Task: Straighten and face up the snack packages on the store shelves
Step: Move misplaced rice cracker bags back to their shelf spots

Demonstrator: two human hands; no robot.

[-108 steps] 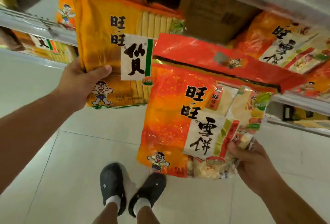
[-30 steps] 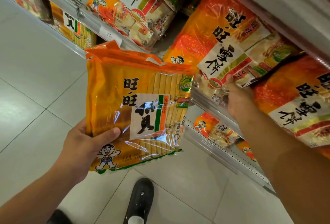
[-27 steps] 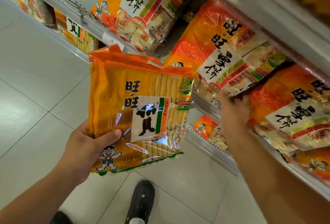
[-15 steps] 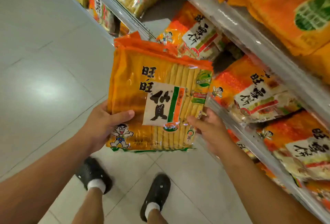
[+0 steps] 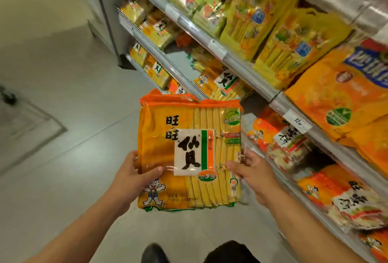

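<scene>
Orange-yellow, the cracker pack (image 5: 190, 153) sits face-up between your hands out over the aisle floor, left hand (image 5: 134, 175) gripping its lower left edge, right hand (image 5: 253, 171) pinching its right edge; next, slot it upright among the matching packs (image 5: 225, 83) on the shelf (image 5: 165, 61) ahead.

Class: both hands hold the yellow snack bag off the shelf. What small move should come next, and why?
Probably carry the yellow bag, gripped by the left hand and right hand, toward the matching bags on the shelf ahead; its label already faces up.
</scene>
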